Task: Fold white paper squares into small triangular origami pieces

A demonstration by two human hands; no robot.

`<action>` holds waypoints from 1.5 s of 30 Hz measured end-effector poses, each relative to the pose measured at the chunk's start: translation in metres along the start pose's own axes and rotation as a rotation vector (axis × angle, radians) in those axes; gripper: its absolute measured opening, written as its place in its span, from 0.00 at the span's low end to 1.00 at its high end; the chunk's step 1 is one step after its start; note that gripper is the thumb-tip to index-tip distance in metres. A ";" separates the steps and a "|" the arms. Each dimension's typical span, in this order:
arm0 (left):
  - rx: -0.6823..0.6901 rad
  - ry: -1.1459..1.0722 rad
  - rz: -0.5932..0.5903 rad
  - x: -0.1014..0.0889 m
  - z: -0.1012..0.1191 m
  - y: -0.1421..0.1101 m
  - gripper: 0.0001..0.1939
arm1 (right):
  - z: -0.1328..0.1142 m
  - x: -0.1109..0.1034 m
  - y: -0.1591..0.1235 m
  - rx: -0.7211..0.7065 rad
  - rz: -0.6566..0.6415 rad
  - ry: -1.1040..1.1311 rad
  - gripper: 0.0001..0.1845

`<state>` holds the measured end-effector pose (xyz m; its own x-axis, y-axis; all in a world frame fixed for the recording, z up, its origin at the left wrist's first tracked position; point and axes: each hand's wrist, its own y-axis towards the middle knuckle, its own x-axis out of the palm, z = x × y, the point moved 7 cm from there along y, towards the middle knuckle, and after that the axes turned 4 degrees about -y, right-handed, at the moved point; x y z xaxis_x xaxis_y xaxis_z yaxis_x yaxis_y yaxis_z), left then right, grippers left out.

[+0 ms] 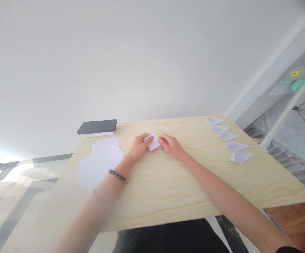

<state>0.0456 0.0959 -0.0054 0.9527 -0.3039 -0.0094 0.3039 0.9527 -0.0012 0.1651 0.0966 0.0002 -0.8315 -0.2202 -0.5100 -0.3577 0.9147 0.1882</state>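
Over the middle of the wooden table, a small folded white paper (153, 143) is held between my two hands. My left hand (140, 145) grips its left side, thumb lying on top and fingers underneath. On the right corner, my right hand (170, 144) pinches the paper between thumb and fingers. A beaded bracelet (118, 176) circles my left wrist. Left of my hands lie several loose sheets of white paper (99, 161). Toward the right edge, several folded paper boats (240, 157) stand in a slanting row, apart from my hands.
A dark-screened phone (97, 127) rests on a white block at the back left, with a white cable beside it. The light wooden table (168, 196) meets a pale wall (152, 63) behind. A white metal frame (286, 112) stands right of the table.
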 end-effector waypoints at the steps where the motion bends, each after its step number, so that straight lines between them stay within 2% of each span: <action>1: 0.004 0.014 0.007 -0.002 0.000 -0.001 0.18 | 0.000 -0.001 -0.001 -0.005 0.002 -0.005 0.16; 8: -0.038 0.042 -0.043 -0.003 -0.007 -0.013 0.18 | -0.005 0.000 -0.005 -0.057 -0.022 -0.058 0.14; 15: -0.039 0.059 -0.091 -0.002 -0.004 -0.015 0.19 | -0.010 0.003 -0.009 -0.045 -0.115 -0.003 0.15; 22: 0.018 0.202 -0.002 -0.003 0.001 -0.017 0.18 | -0.014 0.002 -0.009 -0.094 -0.070 -0.056 0.14; 28: 0.054 0.168 -0.066 -0.004 0.002 -0.015 0.19 | -0.024 0.005 -0.012 -0.133 -0.098 -0.041 0.14; 31: 0.030 0.143 -0.090 -0.003 0.001 -0.014 0.19 | -0.024 0.006 -0.013 -0.115 -0.108 -0.007 0.15; 37: 0.011 0.193 0.006 -0.007 0.003 -0.015 0.21 | -0.019 0.005 -0.012 -0.091 -0.104 -0.025 0.15; 42: 0.022 0.225 -0.001 -0.008 0.005 -0.017 0.21 | -0.020 0.007 -0.013 -0.098 -0.128 -0.014 0.15; 45: 0.035 0.133 0.035 -0.009 0.004 -0.016 0.18 | -0.015 0.006 -0.011 -0.064 -0.093 0.058 0.15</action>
<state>0.0316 0.0831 -0.0012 0.9536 -0.2657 -0.1412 0.2732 0.9613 0.0360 0.1577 0.0801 0.0072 -0.8163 -0.3238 -0.4783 -0.4589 0.8665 0.1966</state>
